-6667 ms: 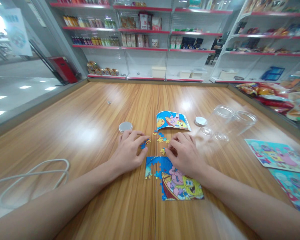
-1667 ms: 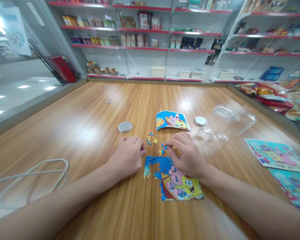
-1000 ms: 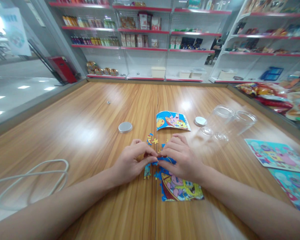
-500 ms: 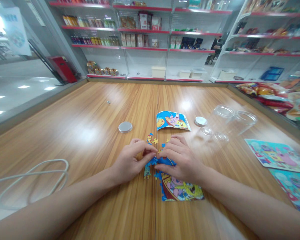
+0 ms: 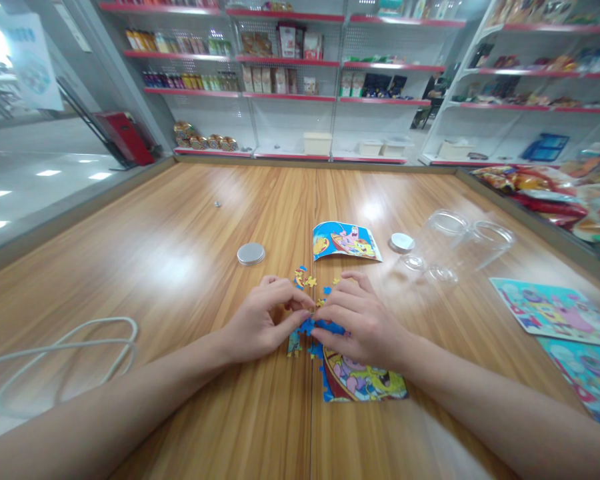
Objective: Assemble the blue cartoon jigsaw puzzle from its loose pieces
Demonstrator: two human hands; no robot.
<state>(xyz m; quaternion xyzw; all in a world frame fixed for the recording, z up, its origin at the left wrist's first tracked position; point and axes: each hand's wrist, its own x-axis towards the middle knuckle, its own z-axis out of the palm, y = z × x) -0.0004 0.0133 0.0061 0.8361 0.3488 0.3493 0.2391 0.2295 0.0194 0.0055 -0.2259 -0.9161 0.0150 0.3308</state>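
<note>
A partly assembled cartoon jigsaw puzzle (image 5: 363, 381) lies on the wooden table (image 5: 180, 253) in front of me. My left hand (image 5: 260, 323) and my right hand (image 5: 363, 320) meet at its upper left corner, fingertips pinched together on a blue puzzle piece (image 5: 307, 325) at the puzzle's edge. Several loose pieces (image 5: 305, 279) lie just beyond my fingers. A printed reference picture (image 5: 345, 241) of the same cartoon lies further back.
A round metal lid (image 5: 251, 253) sits left of the loose pieces, another lid (image 5: 401, 242) right of the picture. Two clear jars (image 5: 455, 247) lie on their sides. More puzzle sheets (image 5: 555, 310) lie at right, a white cable (image 5: 65, 353) at left. Shop shelves stand behind.
Both hands came together from apart and now pinch a blue piece at the puzzle's top left corner. The loose pieces have been shifted slightly.
</note>
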